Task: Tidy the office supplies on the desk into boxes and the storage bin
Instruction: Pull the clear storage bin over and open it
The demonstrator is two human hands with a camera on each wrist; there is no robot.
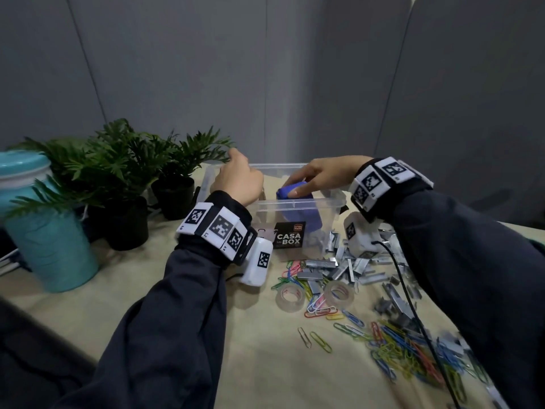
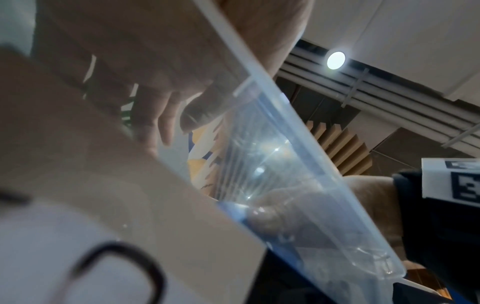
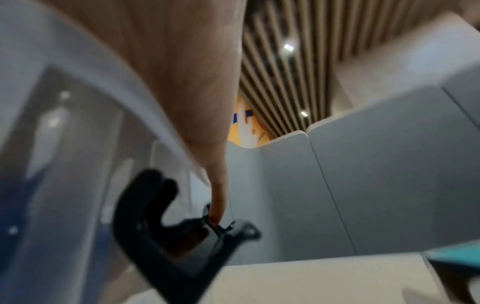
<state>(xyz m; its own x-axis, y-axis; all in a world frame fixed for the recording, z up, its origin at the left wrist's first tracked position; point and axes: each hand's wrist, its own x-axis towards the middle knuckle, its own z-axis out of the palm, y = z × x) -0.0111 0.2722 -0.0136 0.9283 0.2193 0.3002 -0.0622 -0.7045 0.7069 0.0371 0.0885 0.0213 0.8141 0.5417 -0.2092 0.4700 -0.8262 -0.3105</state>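
A clear storage bin (image 1: pixel 298 205) labelled CASA BOX stands at mid-desk. My left hand (image 1: pixel 237 172) grips its left rim, fingers curled over the wall; in the left wrist view the fingers (image 2: pixel 155 127) show at the clear bin wall (image 2: pixel 298 164). My right hand (image 1: pixel 309 180) holds a blue box-like object (image 1: pixel 295 192) from above, its lower part inside the bin and visible through the front wall. In the blurred right wrist view one finger (image 3: pixel 218 191) points down beside the bin's black latch (image 3: pixel 182 236).
Metal staple strips (image 1: pixel 348 264), two clear tape rolls (image 1: pixel 290 294), (image 1: pixel 339 292) and several coloured paper clips (image 1: pixel 407 349) litter the desk in front and right of the bin. Potted plants (image 1: pixel 124 172) and a teal canister (image 1: pixel 44 225) stand left. Grey partitions close the back.
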